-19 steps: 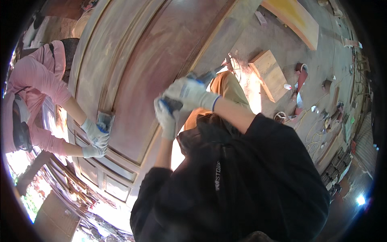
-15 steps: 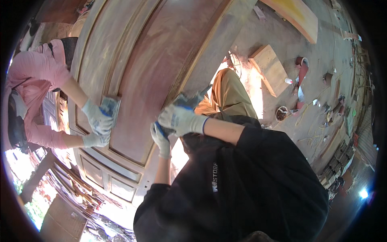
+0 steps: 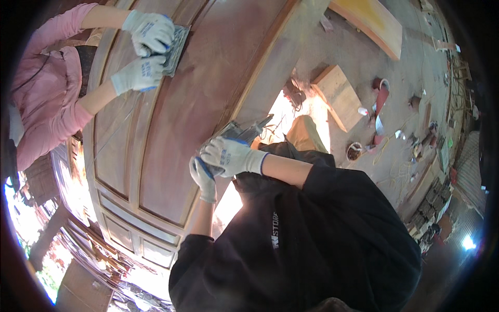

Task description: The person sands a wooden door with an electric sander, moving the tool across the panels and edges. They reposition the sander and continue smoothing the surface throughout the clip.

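A large panelled wooden door [image 3: 208,67] lies flat in front of me, brownish-red with pale dusty streaks. On its near right edge rests a dusty grey power sander [image 3: 231,130], its narrow end pointing to the right. My right hand [image 3: 231,156], in a white glove with blue, is closed over the top of it. My left hand [image 3: 202,178], gloved the same way, grips its near left end. The sander's underside is hidden. Across the door, a co-worker in pink presses a flat, dusty sanding tool [image 3: 178,49] on the surface with both gloved hands [image 3: 148,34].
On the floor to the right are a wooden block [image 3: 340,98], a yellowish board [image 3: 371,23], a curled strip of abrasive [image 3: 382,96], a small bucket [image 3: 355,151] and a yellow cord [image 3: 384,158]. Another panelled piece [image 3: 118,231] lies at lower left.
The co-worker's hands and tool have moved away up the door and to the right. My hands and the sander have shifted slightly left.
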Motion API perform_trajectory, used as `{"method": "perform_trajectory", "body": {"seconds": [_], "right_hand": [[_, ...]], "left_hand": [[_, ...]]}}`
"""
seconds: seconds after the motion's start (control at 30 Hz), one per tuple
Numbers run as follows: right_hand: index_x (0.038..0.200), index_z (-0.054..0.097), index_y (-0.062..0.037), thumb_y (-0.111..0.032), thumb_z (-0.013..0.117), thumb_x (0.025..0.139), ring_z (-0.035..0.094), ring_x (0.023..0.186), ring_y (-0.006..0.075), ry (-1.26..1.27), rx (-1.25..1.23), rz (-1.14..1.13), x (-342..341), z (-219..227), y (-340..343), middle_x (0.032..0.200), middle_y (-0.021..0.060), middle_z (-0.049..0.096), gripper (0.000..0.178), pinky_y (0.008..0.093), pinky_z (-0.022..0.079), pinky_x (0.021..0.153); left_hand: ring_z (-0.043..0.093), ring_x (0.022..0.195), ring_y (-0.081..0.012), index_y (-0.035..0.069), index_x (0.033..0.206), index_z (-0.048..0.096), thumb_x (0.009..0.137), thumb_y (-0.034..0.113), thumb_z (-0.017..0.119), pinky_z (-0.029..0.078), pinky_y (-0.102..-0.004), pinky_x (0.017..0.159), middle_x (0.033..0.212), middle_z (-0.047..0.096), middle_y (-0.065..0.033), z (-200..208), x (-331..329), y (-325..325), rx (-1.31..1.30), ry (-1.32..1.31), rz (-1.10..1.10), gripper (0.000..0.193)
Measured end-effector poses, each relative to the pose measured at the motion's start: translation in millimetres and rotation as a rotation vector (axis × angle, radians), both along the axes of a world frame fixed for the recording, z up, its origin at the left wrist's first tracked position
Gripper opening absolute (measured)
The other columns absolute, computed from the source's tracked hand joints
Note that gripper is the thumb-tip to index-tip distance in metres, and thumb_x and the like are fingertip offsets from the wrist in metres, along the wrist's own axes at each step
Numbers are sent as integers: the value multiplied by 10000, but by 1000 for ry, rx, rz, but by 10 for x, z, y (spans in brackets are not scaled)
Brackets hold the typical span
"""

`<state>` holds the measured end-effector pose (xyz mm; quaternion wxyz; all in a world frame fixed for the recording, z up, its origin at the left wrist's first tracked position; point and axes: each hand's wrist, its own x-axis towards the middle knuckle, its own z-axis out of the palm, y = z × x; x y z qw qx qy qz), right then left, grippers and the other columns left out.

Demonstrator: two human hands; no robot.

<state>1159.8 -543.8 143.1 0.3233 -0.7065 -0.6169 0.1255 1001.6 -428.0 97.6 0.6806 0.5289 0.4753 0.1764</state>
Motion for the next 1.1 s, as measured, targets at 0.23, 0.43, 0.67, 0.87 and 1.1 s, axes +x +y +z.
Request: {"method": "perform_trajectory", "body": {"seconds": [0.23,0.43,0.67,0.87,1.1], "right_hand": [[1258,539,-66,-409,723,739,579,1078,292,-29,3,-175,1741,-33,-763,1153,110,589,649,416,447,974],[1289,551,-85,-445,761,714,581,1182,306,54,-137,-182,3416,150,-1366,1237,145,614,710,417,444,1045],[1341,543,-102,-539,804,695,579,1215,300,-126,-216,-196,4985,122,-1627,1317,123,606,822,405,455,1053],[1297,572,-92,-563,774,732,574,1228,296,-90,-191,-119,4923,65,-1513,1324,126,603,763,408,455,1053],[1099,589,-100,-539,738,738,618,1045,346,21,-204,194,3186,236,-1025,1076,143,641,587,454,476,938]], "left_hand": [[562,940,-115,-30,1138,628,1000,210,594,474,-278,848,1030,641,-46,-44,2167,-527,64,-93,-142,279],[669,993,-263,-44,1134,656,944,313,635,502,-365,889,1052,710,-192,63,3960,-1136,459,96,-218,405],[635,1124,-379,-28,1197,642,919,431,551,482,-424,961,1149,671,-271,269,5582,-1521,330,143,-190,544],[615,1181,-318,-8,1291,604,938,462,535,464,-386,988,1254,648,-221,350,5372,-1469,195,180,-142,592],[590,1052,-192,-50,1237,595,1013,358,522,460,-322,930,1139,656,-131,-174,3148,-1237,128,29,69,472]]}}
